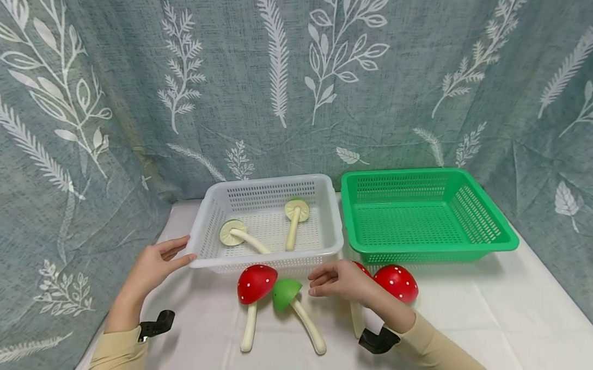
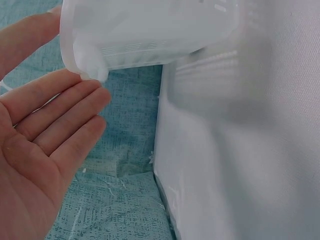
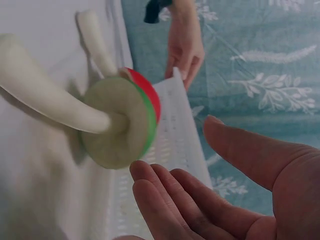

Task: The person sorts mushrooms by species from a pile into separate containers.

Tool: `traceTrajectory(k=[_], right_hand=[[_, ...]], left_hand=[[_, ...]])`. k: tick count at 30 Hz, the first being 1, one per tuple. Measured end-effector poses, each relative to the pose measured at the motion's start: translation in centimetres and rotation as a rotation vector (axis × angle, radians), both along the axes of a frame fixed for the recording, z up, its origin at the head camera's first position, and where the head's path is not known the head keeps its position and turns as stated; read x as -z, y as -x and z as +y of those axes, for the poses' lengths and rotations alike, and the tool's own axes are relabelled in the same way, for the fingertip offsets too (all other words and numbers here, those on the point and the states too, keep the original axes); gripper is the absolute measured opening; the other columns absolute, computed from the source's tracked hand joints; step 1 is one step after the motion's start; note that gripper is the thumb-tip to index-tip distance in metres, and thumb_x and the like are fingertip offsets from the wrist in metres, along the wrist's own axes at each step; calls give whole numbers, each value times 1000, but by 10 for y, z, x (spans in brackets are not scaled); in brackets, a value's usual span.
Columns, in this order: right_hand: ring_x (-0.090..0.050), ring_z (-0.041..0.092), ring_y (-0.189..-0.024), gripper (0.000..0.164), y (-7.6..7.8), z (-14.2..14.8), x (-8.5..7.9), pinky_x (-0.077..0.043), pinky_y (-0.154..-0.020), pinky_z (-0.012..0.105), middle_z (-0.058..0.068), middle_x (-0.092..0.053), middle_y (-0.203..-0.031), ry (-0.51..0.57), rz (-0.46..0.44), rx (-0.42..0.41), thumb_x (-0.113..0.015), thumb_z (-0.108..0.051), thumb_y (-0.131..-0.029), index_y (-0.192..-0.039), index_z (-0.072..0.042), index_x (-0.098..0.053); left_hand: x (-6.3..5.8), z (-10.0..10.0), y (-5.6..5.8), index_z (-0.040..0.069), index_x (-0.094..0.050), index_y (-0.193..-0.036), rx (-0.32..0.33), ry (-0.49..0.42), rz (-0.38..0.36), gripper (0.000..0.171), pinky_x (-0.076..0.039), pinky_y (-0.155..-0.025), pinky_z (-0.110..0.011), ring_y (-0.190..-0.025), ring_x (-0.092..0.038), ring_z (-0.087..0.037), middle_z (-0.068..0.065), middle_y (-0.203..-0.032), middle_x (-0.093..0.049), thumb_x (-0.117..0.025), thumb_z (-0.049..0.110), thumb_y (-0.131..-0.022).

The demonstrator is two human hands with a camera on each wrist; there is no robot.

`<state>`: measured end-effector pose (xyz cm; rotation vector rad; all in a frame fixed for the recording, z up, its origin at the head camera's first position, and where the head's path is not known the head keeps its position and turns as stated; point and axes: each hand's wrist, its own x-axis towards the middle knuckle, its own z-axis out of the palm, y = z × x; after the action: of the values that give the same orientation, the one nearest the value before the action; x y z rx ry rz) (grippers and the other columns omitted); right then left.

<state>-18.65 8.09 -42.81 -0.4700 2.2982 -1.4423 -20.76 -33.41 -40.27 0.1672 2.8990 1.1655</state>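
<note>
- left hand (image 1: 152, 271), fingers extended, touches the white basket (image 1: 304, 254)
- right hand (image 1: 336, 280), empty, fingers loose, hovers beside the green mushroom (image 1: 301, 313) on the desk (image 1: 199, 341)
- a gentle mid-length pinch would likely serve best

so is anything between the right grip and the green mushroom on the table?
Nothing visible: the right grip faces the green cap across an open gap. The red cap beside it lies on the far side.

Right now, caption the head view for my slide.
Left hand at the white basket, right hand beside a green-capped mushroom.
</note>
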Motion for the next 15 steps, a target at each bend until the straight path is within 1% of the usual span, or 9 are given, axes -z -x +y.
traceTrajectory(k=[3, 5, 8, 11, 15], right_hand=[[-69, 13, -83, 37, -3, -1, 4, -55, -73, 24, 3, -73, -91, -12, -13, -8, -78, -22, -79, -107, -1, -68], [-70, 14, -83, 36, -5, -2, 7, -55, -74, 24, 4, -73, -91, -7, -16, -15, -78, -21, -79, -107, 0, -68], [-71, 16, -82, 34, -8, -5, 11, -55, -73, 23, 6, -73, -90, 7, -9, -27, -78, -17, -79, -105, 2, -68], [-71, 16, -81, 32, -11, -9, 16, -55, -72, 21, 7, -73, -89, 19, -2, -44, -78, -15, -78, -103, 3, -68], [-71, 16, -80, 31, -15, -14, 22, -55, -70, 19, 8, -73, -88, 15, 9, -66, -78, -13, -77, -102, 3, -68]], left_hand=[[0, 0, 0, 7, -45, -141, 1, -1, -2, 70, -47, -97, -39, -130, -45, -37, -15, -142, -48, -65, 46, -87], [-1, 0, -1, 7, -45, -142, 2, -3, -5, 70, -45, -99, -44, -130, -44, -37, -16, -142, -47, -65, 47, -87], [-1, 0, -2, 7, -44, -142, 2, -8, -13, 71, -43, -100, -47, -131, -43, -38, -16, -143, -46, -65, 47, -87], [-2, 1, -3, 7, -44, -142, -1, -8, -16, 71, -43, -100, -48, -131, -43, -38, -16, -143, -46, -65, 47, -87], [-2, 1, -3, 7, -45, -142, -4, -5, -13, 71, -45, -99, -45, -130, -44, -37, -15, -143, -47, -65, 47, -87]])
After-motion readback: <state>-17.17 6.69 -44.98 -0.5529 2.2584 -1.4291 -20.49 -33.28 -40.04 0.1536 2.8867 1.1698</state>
